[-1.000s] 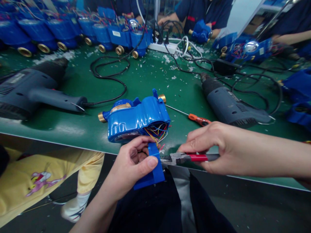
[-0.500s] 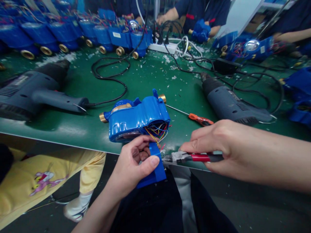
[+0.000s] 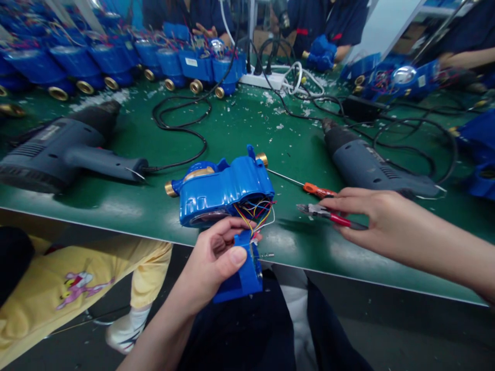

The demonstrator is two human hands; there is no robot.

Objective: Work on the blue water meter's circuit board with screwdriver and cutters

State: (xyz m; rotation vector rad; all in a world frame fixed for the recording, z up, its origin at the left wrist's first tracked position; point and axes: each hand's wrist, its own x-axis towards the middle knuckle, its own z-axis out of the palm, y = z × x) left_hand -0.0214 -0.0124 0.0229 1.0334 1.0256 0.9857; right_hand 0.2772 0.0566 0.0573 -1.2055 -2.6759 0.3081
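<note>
My left hand is closed around a blue plastic cover at the bench edge, thumb on top. Thin coloured wires run from it into the opening of a blue meter housing with brass ends, which lies on its side on the bench. Pliers with red and black handles are in my right hand, held over the bench right of the housing. Their jaws point left and touch nothing. Behind them lies a screwdriver with an orange handle.
Grey heat guns lie at left and right. Black cables and a white power strip are further back. Several blue meters line the back left. Co-workers stand across the bench; a person in yellow trousers is at my left.
My right hand has drawn the pliers away from the blue cover, up and to the right. The cover in my left hand has tilted slightly, and the view has shifted a little.
</note>
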